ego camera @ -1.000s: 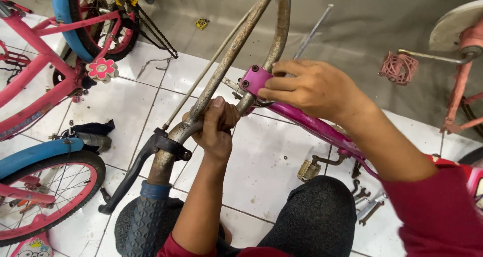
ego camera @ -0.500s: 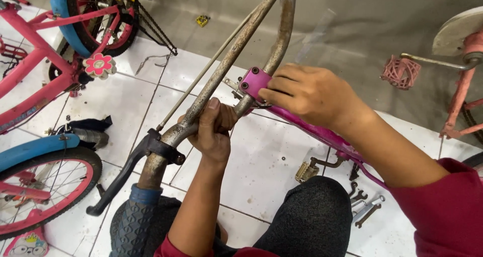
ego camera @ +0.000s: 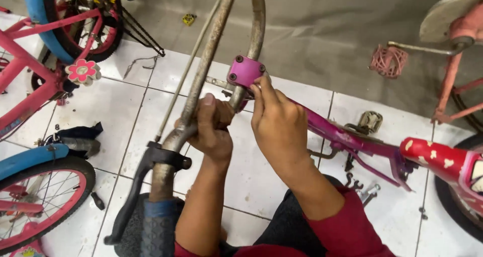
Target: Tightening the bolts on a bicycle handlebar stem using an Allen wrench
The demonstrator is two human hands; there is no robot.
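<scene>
Since half a second ago, the right hand (ego camera: 282,131) has slid off the top of the magenta stem clamp (ego camera: 245,71), which it was covering, and now sits just below and to the right of it; the clamp's square face with its dark bolt heads is plainly in view. The left hand (ego camera: 211,129) has kept its grip on the rusty handlebar (ego camera: 201,81).

The right hand's fingers are pressed together and curled, their tips touching the lower right edge of the clamp and the small metal part just under it. Whether they pinch that part or only rest against it cannot be told, as the fingertips are turned away from the camera. The left hand's fingers are wrapped tightly round the handlebar just left of the clamp, thumb lying up along the tube.

The clamp sits where the curved handlebar meets the magenta bicycle frame (ego camera: 347,136), which runs off to the right toward a red seat (ego camera: 437,156) with pale spots. Below the left hand, a black brake lever (ego camera: 136,186) hangs from the bar above a blue grip (ego camera: 158,227).

On the white tiled floor (ego camera: 110,111), a pink bicycle (ego camera: 30,86) with a flower ornament stands at the left, near a blue-tyred wheel (ego camera: 35,196).
</scene>
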